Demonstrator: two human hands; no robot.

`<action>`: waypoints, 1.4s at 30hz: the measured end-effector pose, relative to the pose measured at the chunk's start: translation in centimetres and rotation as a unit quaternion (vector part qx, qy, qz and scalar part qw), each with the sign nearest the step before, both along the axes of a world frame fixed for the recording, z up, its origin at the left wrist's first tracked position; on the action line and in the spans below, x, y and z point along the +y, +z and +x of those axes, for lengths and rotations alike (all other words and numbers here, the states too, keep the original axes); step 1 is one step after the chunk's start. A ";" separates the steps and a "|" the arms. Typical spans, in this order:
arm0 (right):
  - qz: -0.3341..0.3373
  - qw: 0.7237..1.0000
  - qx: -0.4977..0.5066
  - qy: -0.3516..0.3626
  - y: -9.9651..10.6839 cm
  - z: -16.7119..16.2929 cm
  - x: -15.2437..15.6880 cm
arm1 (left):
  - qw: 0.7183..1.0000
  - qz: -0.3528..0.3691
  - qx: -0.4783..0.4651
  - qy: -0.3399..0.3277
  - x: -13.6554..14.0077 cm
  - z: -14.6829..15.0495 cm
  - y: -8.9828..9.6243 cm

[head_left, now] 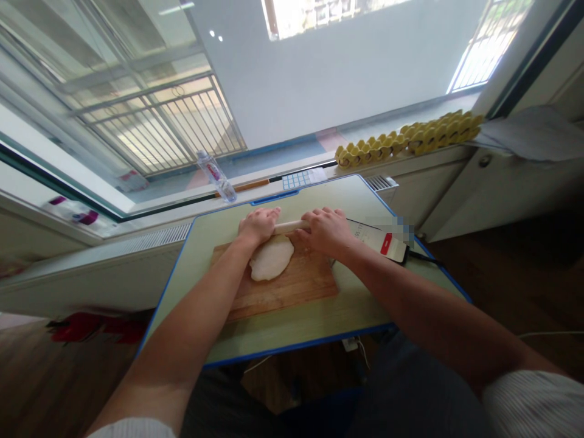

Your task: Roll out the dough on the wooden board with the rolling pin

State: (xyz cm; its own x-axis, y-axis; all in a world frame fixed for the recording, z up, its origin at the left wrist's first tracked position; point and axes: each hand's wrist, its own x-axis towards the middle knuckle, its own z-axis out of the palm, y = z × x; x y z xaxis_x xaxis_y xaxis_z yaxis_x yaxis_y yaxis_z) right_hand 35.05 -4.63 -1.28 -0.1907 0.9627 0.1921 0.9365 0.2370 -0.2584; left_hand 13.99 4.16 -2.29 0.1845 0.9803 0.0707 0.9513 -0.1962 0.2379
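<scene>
A pale rolling pin (291,227) lies across the far edge of a flattened, roughly oval piece of dough (272,259). My left hand (260,225) is closed over the pin's left end, and my right hand (327,230) is closed over its right part. Both hands hide the pin's ends. The dough rests on a brown wooden cutting board (301,283), which my left forearm partly covers.
The board is on a pale table (365,298) with a blue edge. A phone (381,240) with a cable lies at its right. On the windowsill stand a plastic bottle (216,176), a blue-and-white gridded item (296,179) and yellow egg trays (410,139).
</scene>
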 end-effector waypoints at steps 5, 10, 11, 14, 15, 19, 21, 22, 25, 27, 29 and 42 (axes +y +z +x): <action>0.013 1.000 0.000 0.011 0.0 0.0 0.0 | 0.999 -0.002 -0.042 0.006 -0.8 -0.4 0.0; 0.000 1.000 -0.019 0.012 -0.2 -0.2 0.0 | 0.991 0.023 -0.130 0.005 -2.6 -2.2 -0.3; -0.004 1.000 -0.023 0.011 -0.2 -0.2 0.0 | 0.990 0.029 -0.137 0.014 -3.2 -2.7 -0.4; -0.013 0.999 -0.032 0.001 -0.2 -0.2 0.1 | 0.989 0.038 -0.140 0.031 -5.2 -4.1 -0.4; -0.015 0.999 -0.034 -0.002 -0.2 -0.2 0.1 | 0.990 0.041 -0.132 0.040 -5.6 -4.4 -0.3; -0.010 0.999 -0.035 -0.005 -0.4 -0.1 0.4 | 0.992 0.072 -0.086 0.061 -6.0 -5.1 -0.2; -0.010 0.999 -0.034 0.004 -0.6 -0.1 0.5 | 0.995 0.066 -0.060 0.034 -6.1 -5.1 0.2; -0.009 0.999 -0.033 0.009 -0.7 -0.1 0.6 | 0.997 0.053 -0.054 0.013 -6.2 -5.0 0.4; -0.001 0.999 -0.028 0.023 -1.0 -0.1 0.7 | 0.996 0.027 -0.064 -0.048 -7.1 -4.5 1.1; 0.010 0.999 -0.026 0.027 -1.2 -0.1 0.7 | 0.994 0.031 -0.069 -0.077 -7.7 -4.1 1.3; 0.017 0.999 -0.025 0.030 -1.3 0.0 0.7 | 0.994 0.027 -0.058 -0.092 -8.0 -3.9 1.2; 0.006 0.999 -0.032 0.031 -1.2 -0.2 0.5 | 0.984 0.013 -0.128 -0.120 -7.6 -3.9 0.5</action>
State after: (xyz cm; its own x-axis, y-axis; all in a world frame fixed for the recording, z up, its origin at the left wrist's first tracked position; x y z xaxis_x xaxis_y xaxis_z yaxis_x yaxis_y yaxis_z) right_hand 34.86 -4.10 -2.51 -0.2631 0.9460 0.1892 0.9342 0.2988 -0.1951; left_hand 10.05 -3.39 -1.83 0.3835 0.9080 0.1686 0.7865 -0.4168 0.4558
